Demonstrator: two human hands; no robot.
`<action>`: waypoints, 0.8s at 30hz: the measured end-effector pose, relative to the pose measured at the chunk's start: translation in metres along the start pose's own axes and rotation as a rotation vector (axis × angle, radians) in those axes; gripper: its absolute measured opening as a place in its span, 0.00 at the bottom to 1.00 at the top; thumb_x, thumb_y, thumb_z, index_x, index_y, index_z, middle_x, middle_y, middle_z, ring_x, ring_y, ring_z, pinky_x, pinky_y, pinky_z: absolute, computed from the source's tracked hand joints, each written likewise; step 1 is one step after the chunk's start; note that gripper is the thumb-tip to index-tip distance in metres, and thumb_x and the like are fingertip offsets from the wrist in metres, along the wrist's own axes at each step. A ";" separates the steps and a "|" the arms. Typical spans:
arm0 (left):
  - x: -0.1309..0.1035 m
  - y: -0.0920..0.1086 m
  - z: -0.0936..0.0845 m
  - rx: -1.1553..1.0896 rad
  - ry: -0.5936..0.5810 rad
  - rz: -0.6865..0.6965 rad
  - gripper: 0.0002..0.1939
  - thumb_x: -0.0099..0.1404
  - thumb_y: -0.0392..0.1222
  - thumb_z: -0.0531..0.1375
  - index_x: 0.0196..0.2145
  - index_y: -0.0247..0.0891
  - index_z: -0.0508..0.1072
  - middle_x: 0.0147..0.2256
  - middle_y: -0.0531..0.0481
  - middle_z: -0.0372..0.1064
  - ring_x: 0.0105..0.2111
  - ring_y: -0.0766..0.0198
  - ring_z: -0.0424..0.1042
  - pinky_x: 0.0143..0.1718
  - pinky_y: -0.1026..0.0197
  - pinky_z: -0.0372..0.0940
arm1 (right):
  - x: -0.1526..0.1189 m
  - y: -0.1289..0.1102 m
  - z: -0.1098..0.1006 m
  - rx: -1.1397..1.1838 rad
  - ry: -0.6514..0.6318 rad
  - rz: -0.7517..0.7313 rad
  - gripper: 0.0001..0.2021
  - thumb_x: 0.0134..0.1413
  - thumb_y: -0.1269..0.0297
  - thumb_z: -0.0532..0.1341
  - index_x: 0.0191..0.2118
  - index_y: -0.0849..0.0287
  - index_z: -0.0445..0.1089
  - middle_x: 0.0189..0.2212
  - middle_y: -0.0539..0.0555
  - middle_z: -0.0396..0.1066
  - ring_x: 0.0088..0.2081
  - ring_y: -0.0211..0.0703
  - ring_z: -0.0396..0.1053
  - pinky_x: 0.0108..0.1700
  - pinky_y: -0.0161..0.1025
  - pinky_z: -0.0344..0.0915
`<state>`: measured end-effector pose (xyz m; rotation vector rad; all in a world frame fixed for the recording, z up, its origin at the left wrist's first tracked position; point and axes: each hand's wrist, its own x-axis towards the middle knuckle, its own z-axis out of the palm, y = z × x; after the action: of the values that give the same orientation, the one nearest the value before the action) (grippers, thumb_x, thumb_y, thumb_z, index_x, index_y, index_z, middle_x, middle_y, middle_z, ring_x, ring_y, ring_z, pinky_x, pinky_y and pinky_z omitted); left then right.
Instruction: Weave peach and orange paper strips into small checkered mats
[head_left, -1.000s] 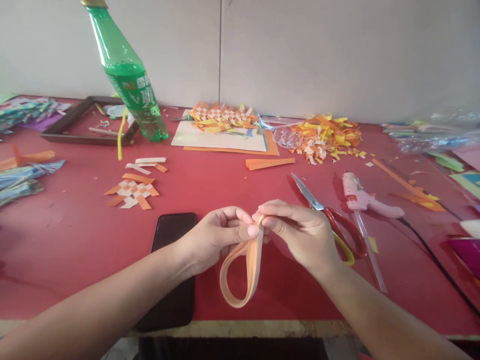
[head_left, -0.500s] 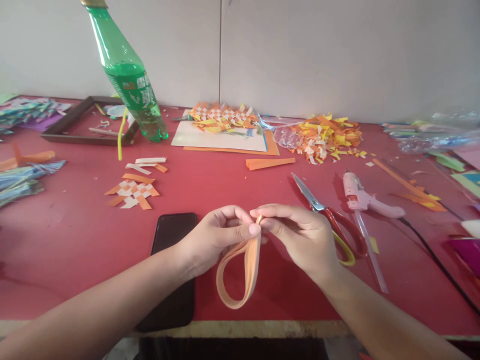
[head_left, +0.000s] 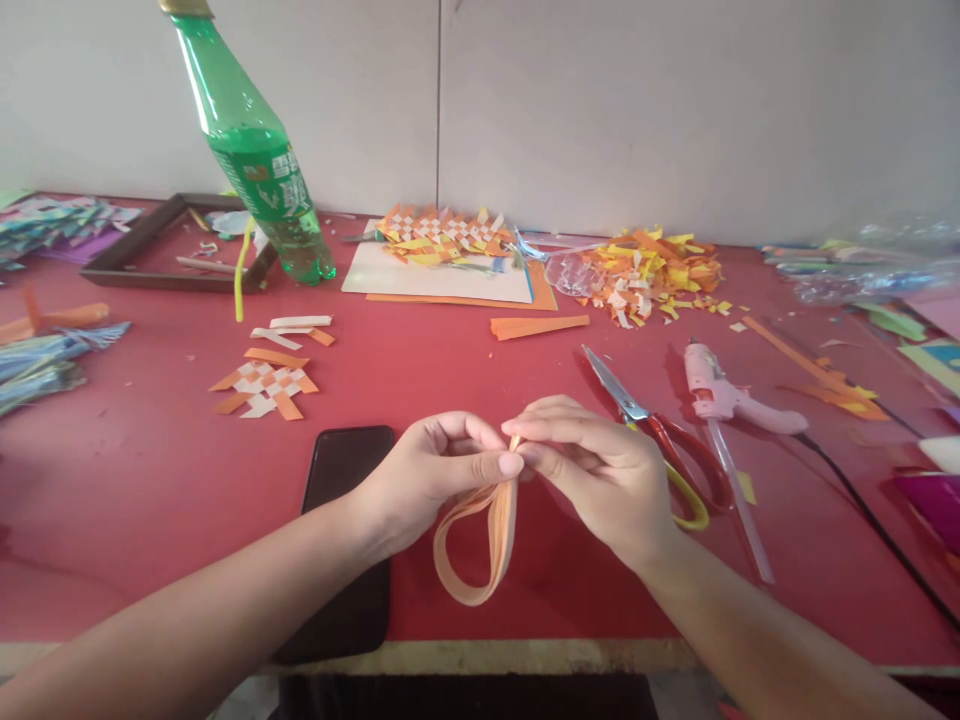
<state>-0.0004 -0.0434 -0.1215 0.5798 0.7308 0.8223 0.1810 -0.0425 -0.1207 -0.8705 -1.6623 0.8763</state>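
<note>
Desk (head_left: 150, 480), flat and red-topped, spans the frame. Black rectangular phone (head_left: 349, 460) lies lower left of centre. Left hand (head_left: 435, 470) and right hand (head_left: 600, 470), frame centre: fingers drawn in, thumb and fingertips of each pinching the top of a pale-orange layered paper-strip loop (head_left: 504, 530), hanging lower centre. Risk (judgement): slackened pinch could let layers fan apart; over-tight pressure could crease them.

The left hand (head_left: 435, 470) and right hand (head_left: 607, 475) pinch a loop of pale-orange paper strips (head_left: 502, 525) above the red bench (head_left: 442, 370) (scissors (head_left: 636, 411) lie beside the right).
</note>
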 end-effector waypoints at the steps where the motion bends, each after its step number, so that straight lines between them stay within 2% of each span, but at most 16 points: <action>1: 0.000 0.000 0.000 -0.007 -0.001 0.007 0.13 0.50 0.37 0.76 0.26 0.34 0.75 0.27 0.51 0.77 0.28 0.69 0.75 0.34 0.67 0.67 | 0.000 0.000 0.000 0.000 -0.007 -0.005 0.12 0.56 0.74 0.67 0.41 0.48 0.80 0.36 0.51 0.80 0.41 0.44 0.75 0.45 0.44 0.75; 3: -0.001 0.000 0.000 -0.011 -0.005 0.031 0.12 0.50 0.36 0.75 0.26 0.35 0.75 0.25 0.54 0.76 0.26 0.72 0.73 0.31 0.69 0.65 | -0.002 0.001 -0.002 0.023 -0.022 -0.003 0.14 0.60 0.71 0.65 0.48 0.46 0.78 0.42 0.52 0.79 0.45 0.45 0.75 0.47 0.46 0.74; 6: -0.001 0.001 0.000 0.004 -0.004 0.089 0.11 0.52 0.35 0.74 0.26 0.35 0.75 0.23 0.57 0.73 0.23 0.76 0.69 0.27 0.72 0.62 | -0.005 0.001 -0.006 -0.002 -0.065 -0.013 0.20 0.65 0.66 0.59 0.60 0.43 0.69 0.52 0.53 0.75 0.53 0.48 0.71 0.54 0.52 0.70; 10: -0.003 0.000 0.000 0.028 -0.015 0.107 0.12 0.51 0.36 0.75 0.27 0.35 0.75 0.26 0.55 0.75 0.24 0.74 0.70 0.27 0.70 0.63 | -0.005 -0.001 -0.011 -0.142 -0.146 -0.092 0.16 0.67 0.60 0.56 0.57 0.46 0.73 0.56 0.54 0.73 0.59 0.53 0.66 0.62 0.57 0.61; 13: -0.003 0.000 0.001 0.046 0.004 0.094 0.12 0.52 0.37 0.75 0.27 0.36 0.75 0.30 0.52 0.77 0.28 0.71 0.73 0.30 0.68 0.66 | -0.005 -0.002 -0.013 -0.128 -0.152 -0.084 0.20 0.68 0.56 0.54 0.63 0.44 0.66 0.58 0.53 0.71 0.60 0.54 0.65 0.62 0.56 0.61; 16: -0.004 -0.001 0.001 0.049 0.007 0.092 0.11 0.52 0.36 0.75 0.27 0.36 0.75 0.30 0.52 0.77 0.28 0.71 0.74 0.31 0.68 0.66 | -0.005 -0.002 -0.014 -0.166 -0.198 -0.097 0.20 0.69 0.53 0.52 0.62 0.45 0.68 0.59 0.53 0.69 0.61 0.54 0.64 0.64 0.56 0.58; 19: -0.003 0.000 0.001 0.042 -0.010 0.095 0.10 0.53 0.35 0.74 0.27 0.36 0.75 0.30 0.52 0.77 0.28 0.71 0.73 0.32 0.68 0.66 | -0.005 -0.001 -0.013 -0.149 -0.209 -0.101 0.22 0.69 0.52 0.52 0.64 0.45 0.65 0.60 0.53 0.69 0.61 0.54 0.63 0.64 0.56 0.57; 22: -0.003 0.000 0.001 0.035 -0.025 0.089 0.11 0.54 0.36 0.74 0.27 0.36 0.75 0.29 0.53 0.77 0.26 0.72 0.72 0.28 0.70 0.64 | -0.004 -0.001 -0.013 -0.129 -0.222 -0.098 0.20 0.69 0.52 0.52 0.62 0.44 0.68 0.59 0.52 0.69 0.62 0.53 0.62 0.64 0.55 0.57; 24: -0.004 0.000 0.001 0.037 -0.015 0.079 0.11 0.53 0.36 0.74 0.27 0.36 0.75 0.28 0.52 0.76 0.26 0.72 0.72 0.27 0.70 0.63 | -0.005 -0.001 -0.013 -0.107 -0.217 -0.073 0.22 0.69 0.52 0.52 0.64 0.44 0.65 0.60 0.52 0.69 0.62 0.53 0.62 0.64 0.55 0.57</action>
<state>-0.0016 -0.0462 -0.1195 0.6511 0.7139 0.8781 0.1944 -0.0454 -0.1190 -0.8034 -1.9324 0.8623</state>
